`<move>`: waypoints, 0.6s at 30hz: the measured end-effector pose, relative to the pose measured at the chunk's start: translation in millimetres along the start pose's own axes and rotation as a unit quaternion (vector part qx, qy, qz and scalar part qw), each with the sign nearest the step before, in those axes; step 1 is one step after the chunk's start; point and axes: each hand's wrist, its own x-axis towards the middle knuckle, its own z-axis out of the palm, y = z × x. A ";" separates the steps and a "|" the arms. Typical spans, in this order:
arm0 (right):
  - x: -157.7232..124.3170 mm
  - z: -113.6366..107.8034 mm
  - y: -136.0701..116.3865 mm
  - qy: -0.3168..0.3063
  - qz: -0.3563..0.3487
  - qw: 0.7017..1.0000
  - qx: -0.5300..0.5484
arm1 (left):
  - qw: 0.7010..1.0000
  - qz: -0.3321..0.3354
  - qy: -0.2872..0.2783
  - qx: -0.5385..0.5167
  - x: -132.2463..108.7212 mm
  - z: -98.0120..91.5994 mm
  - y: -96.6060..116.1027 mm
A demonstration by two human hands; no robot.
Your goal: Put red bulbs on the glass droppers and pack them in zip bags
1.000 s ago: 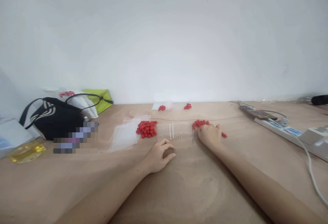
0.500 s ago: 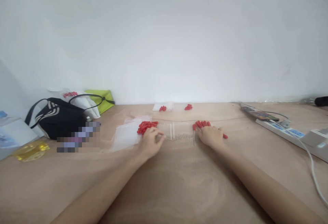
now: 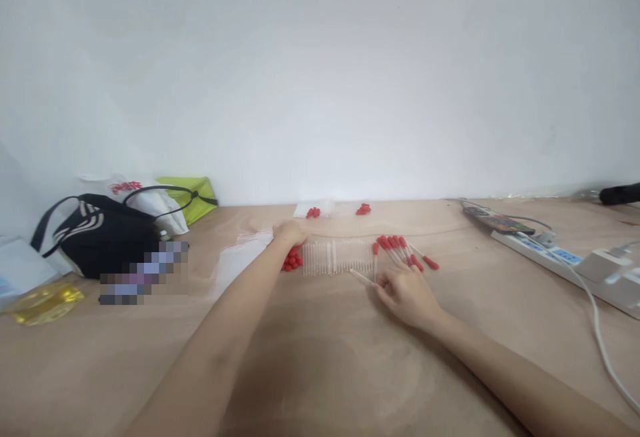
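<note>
Standing beside the pale wooden table (image 3: pixel 325 370). One person, both bare forearms stretched across it.

Left hand (image 3: pixel 289 232): reached far forward, over a loose pile of small red rubber caps (image 3: pixel 293 261). The fingers bend down toward the pile and are hidden behind the back of the hand. Cannot tell whether they pinch a cap or lie slack.

Right hand (image 3: pixel 407 293): nearer the body, fingers drawn together. Thumb and fingertips grasp one thin clear plastic tube (image 3: pixel 363 278) by its end. The tube lies low and slanted, its free end pointing left, just in front of the row.

Between the hands: a row of uncapped clear tubes (image 3: pixel 340 258), laid side by side on the table. The pile of caps touches its left end. At its right end sits a fan of tubes with red caps fitted (image 3: pixel 403 249), just beyond the right hand.

Left of the pile: flat clear zip bags (image 3: pixel 240 260).

Back by the white wall: two small clusters of red caps (image 3: pixel 313 212), one lying on a clear bag.

Far left: a black handbag with white stripes (image 3: pixel 95 233), with a lime green bag (image 3: pixel 195 191) behind it.

Far right: a white power strip (image 3: pixel 565 257) with a white cable (image 3: pixel 600 330) trailing toward the near edge.
</note>
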 end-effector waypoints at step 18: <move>3.3 -1.8 8.1 -0.037 -0.063 0.994 0.082 | 0.999 -0.037 0.012 0.018 5.1 7.4 6.0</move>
